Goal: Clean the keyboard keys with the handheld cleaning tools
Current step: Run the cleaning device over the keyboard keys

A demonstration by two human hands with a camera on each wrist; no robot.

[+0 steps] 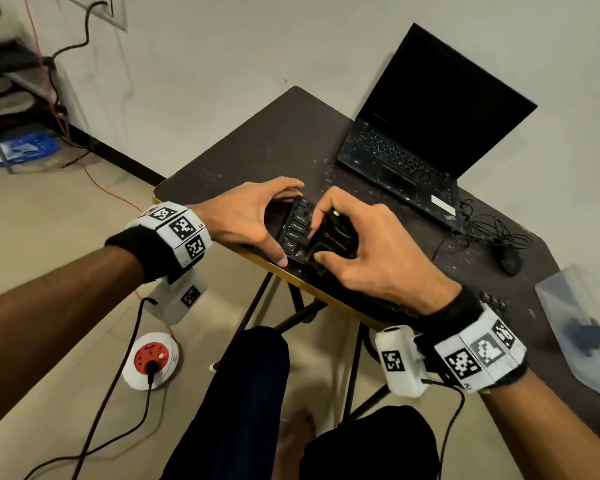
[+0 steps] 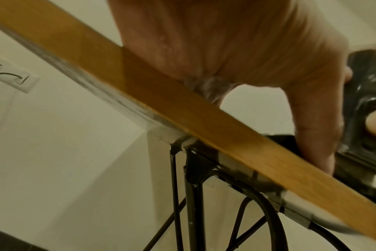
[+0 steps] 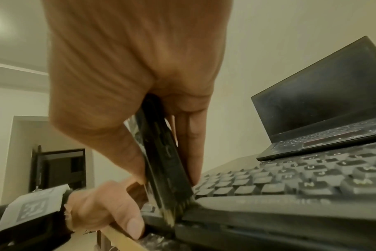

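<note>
Right hand (image 1: 371,258) grips a black cleaning brush (image 3: 161,161), bristles on the keyboard (image 3: 290,186) edge; left hand (image 1: 253,216) clasps its end. Next, likely sweep along key rows.

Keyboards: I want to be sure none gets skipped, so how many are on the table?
2. The standalone keyboard lies at the table's near edge under both hands; the laptop keyboard sits open at the far right. The hands cover much of the first one.
</note>
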